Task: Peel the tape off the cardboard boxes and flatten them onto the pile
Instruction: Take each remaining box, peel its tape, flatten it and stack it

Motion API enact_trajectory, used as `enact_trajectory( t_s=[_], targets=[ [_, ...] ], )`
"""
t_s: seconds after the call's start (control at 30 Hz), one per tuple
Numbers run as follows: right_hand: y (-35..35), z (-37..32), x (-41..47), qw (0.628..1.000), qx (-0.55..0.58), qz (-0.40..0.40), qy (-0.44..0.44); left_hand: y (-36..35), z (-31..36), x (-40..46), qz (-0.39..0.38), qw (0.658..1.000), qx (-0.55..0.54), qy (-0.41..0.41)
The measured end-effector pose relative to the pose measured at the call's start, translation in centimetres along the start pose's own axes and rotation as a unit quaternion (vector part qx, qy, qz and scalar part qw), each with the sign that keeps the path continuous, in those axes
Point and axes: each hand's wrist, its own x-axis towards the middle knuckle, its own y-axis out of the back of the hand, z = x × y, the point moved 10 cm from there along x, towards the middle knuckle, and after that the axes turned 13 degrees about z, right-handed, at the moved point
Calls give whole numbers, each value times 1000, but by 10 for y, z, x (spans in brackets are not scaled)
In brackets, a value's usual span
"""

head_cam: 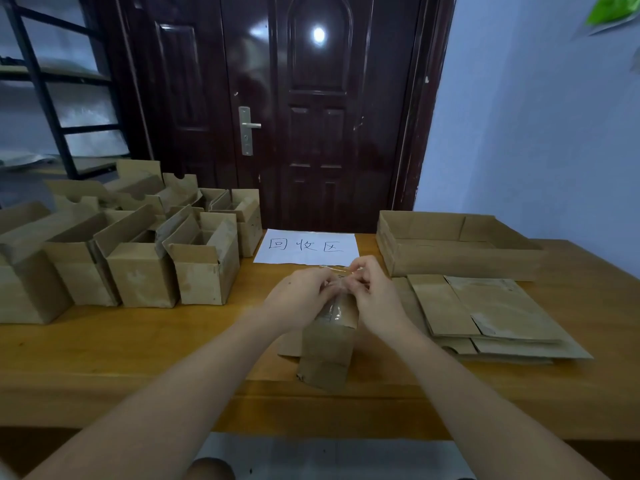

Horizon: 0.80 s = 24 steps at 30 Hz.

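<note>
From the head view, both your forearms reach forward over the wooden table (104, 344) and converge at its middle, wrists slightly raised. Your left hand (298, 299) has its fingers curled around the upper left side of the small cardboard box (327, 344), gripping it near the top. Your right hand (375, 299) meets it from the other side, fingers bent and pinching the clear tape (341, 270) at the box's far end; a shiny strip of it stands up just beyond your fingertips, and more tape glints on the box face just below your hands. The box stands between your wrists, tilted with its near end towards you, one loose flap lying on the table under your left wrist.

To the right of your right hand lies the pile of flattened boxes (485, 313), close beside your wrist, with a shallow cardboard tray (457, 247) beyond it. Just past your fingertips sits a white sheet of paper (306, 247) with handwritten characters. Well to the left of your left hand stand the open boxes (145, 258), crowded together.
</note>
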Motion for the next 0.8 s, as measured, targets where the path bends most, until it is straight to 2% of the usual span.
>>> enact_trajectory(
  t_s=[0.13,0.23,0.4,0.5,0.67,0.8],
  targets=[
    [-5,-6,-7,998,-29,-52,32,2,-6,-5,16,999,-19,24],
    [-2,-3,-5,999,-28,-14,42,2,0,-9,25,999,-44,18],
    [-5,1,-3,991,-97,11,94,-1,-4,-17,14,997,-69,37],
    [-3,-2,-5,982,-139,24,123,4,-1,-23,41,998,-54,18],
    [-12,-5,-12,986,-134,-49,83,4,-1,-27,75,996,-11,40],
    [-4,-6,-11,987,-122,-17,106,-3,5,-31,53,996,-63,33]
  ],
)
